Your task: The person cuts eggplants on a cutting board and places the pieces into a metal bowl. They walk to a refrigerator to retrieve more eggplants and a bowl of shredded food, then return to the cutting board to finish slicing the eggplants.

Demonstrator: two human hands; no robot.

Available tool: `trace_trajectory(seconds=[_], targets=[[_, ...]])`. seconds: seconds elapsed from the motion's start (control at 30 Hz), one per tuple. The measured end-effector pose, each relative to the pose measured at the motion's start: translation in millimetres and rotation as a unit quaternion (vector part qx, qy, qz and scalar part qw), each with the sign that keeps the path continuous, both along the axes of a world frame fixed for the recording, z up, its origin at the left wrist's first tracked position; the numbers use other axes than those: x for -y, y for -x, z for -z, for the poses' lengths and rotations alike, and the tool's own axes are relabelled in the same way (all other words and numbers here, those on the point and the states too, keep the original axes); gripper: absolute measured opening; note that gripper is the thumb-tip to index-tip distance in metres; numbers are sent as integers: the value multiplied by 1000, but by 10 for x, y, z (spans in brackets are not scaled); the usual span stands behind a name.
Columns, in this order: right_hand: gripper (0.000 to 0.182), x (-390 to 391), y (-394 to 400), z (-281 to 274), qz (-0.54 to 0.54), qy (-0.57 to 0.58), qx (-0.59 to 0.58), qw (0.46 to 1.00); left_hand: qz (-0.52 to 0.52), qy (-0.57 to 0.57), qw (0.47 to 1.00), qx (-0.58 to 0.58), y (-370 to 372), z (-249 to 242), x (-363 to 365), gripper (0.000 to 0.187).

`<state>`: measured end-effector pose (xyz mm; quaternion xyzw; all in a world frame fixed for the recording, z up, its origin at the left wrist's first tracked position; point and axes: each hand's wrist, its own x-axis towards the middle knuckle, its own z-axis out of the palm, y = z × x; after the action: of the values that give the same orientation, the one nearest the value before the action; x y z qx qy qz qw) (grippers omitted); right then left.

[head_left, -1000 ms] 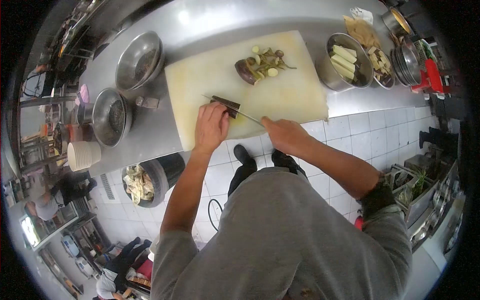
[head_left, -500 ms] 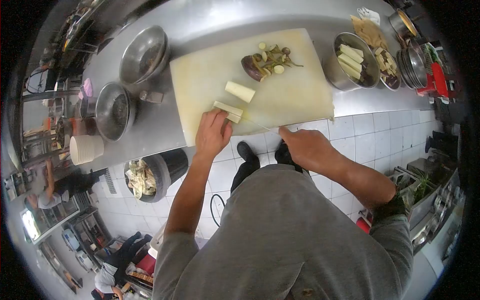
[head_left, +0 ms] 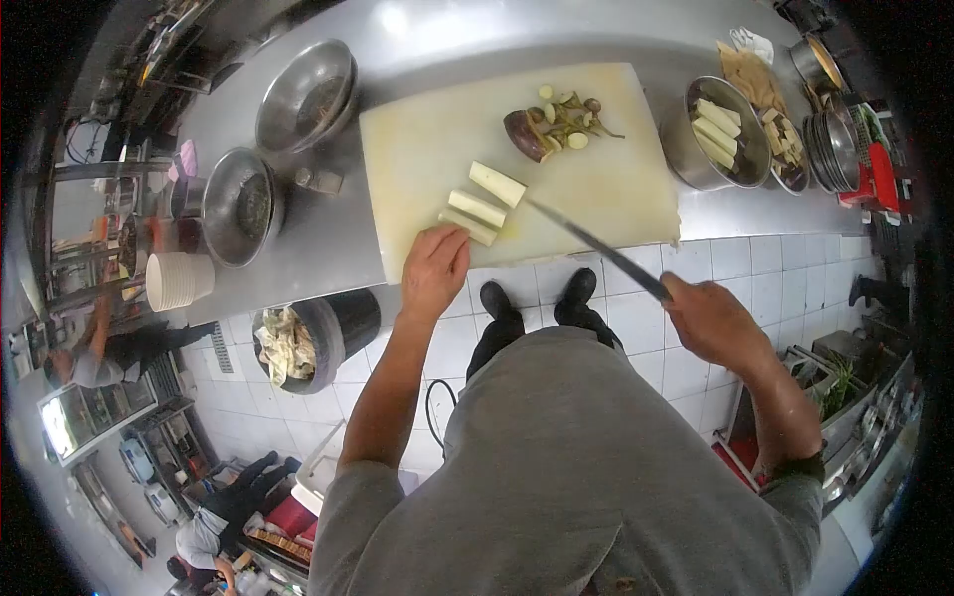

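My right hand [head_left: 717,323] is closed around the handle of a knife [head_left: 602,246], its long blade pointing up and left over the cutting board [head_left: 417,139]. With its fingers bent onto the left end of the nearest pale eggplant piece [head_left: 470,227], my left hand [head_left: 435,270] holds that piece at the board's front part. Beyond it lie a second pale piece [head_left: 477,208] and a thicker one [head_left: 497,185], side by side. Farther back are a purple-skinned eggplant chunk [head_left: 527,137] and a pile of stems and cut ends [head_left: 576,124].
A steel pot [head_left: 686,159] with pale pieces stands right of the board, beside a bowl of cut chunks [head_left: 783,149]. Two steel bowls [head_left: 238,214] and stacked cups [head_left: 179,282] are at left. A bin of peelings [head_left: 288,348] stands below. Other people are at far left.
The knife has come away from the piece, moving right and toward me with my right hand. The piece under my left hand now shows as two separate lengths.
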<state>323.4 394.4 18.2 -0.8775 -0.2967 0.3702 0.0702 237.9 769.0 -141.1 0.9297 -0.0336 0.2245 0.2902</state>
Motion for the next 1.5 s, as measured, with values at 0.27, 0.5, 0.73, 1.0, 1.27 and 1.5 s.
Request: trace_trajectory(seconds=[0.27, 0.5, 0.73, 1.0, 1.27, 1.5], targets=[[17, -527, -197, 412, 38, -76, 104, 991, 14, 10, 999, 51, -667, -260, 205, 18], [22, -751, -309, 364, 13, -71, 119, 990, 26, -10, 1000, 0, -803, -30, 157, 10], [22, -946, -384, 506, 14, -87, 103, 991, 20, -18, 1000, -3, -850, 15, 158, 9], [18, 218, -279, 239, 4, 54, 18, 998, 45, 8, 998, -41, -797, -68, 71, 12], [17, 667, 144, 156, 197, 1, -124, 973, -40, 19, 997, -69, -554, -590, -970, 24], [14, 707, 556, 378, 352, -70, -253, 898, 147, -138, 967, -159, -569, -874, -654, 59]])
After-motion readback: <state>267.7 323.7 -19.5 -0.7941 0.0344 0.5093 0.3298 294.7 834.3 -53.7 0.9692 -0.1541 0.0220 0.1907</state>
